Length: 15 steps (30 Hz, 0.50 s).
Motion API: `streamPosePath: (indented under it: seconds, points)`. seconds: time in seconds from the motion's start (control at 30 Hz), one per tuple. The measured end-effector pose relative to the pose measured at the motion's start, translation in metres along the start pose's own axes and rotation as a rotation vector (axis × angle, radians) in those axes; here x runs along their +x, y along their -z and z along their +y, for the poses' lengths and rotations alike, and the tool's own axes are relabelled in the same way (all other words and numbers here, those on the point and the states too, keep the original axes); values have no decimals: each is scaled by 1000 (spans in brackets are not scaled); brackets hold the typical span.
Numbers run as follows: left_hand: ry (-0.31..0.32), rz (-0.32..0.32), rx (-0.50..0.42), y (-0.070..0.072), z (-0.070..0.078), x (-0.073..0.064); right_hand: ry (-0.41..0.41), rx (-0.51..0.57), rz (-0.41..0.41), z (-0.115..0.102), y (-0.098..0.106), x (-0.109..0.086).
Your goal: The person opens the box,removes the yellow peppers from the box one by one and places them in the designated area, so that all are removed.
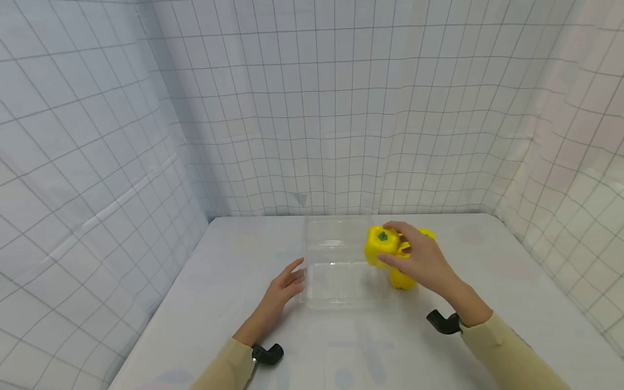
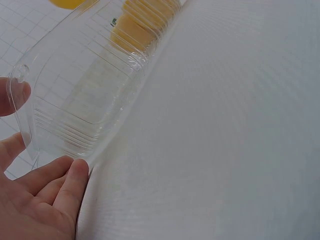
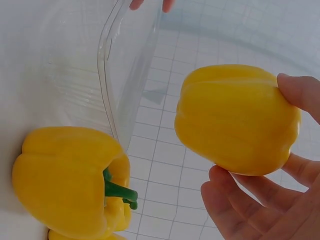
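A yellow bell pepper (image 1: 377,249) is gripped by my right hand (image 1: 423,260), its green stem facing up in the head view. The right wrist view shows this pepper (image 3: 237,120) raised, with the thumb on one side and fingertips on the other. Beside the right end of a clear plastic clamshell container (image 1: 336,300) lie more yellow peppers (image 1: 402,279), partly hidden by my hand. My left hand (image 1: 281,287) is at the container's left end, fingers spread. In the left wrist view its fingertips (image 2: 77,167) touch the lower corner of the clear container (image 2: 80,110).
The container's lid (image 1: 336,230) lies folded back toward the gridded curtain (image 1: 317,135), which surrounds the white table (image 1: 234,271) on three sides. In the right wrist view a pepper with a green stem (image 3: 67,180) sits close to the container's wall.
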<state>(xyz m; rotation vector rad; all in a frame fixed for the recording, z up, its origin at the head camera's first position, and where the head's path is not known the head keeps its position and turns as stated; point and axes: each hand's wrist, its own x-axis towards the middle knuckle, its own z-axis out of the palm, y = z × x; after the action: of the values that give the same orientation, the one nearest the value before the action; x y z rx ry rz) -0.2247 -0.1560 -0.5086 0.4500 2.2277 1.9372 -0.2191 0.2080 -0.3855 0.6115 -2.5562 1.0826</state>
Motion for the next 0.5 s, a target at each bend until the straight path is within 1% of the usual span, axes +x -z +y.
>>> streamPosePath:
  seconds: [0.3, 0.5]
  points:
    - [12, -4, -15, 0, 0, -2, -34, 16, -3, 12, 0, -4]
    - [10, -2, -8, 0, 3, 0, -72, 31, -41, 17, -4, -6]
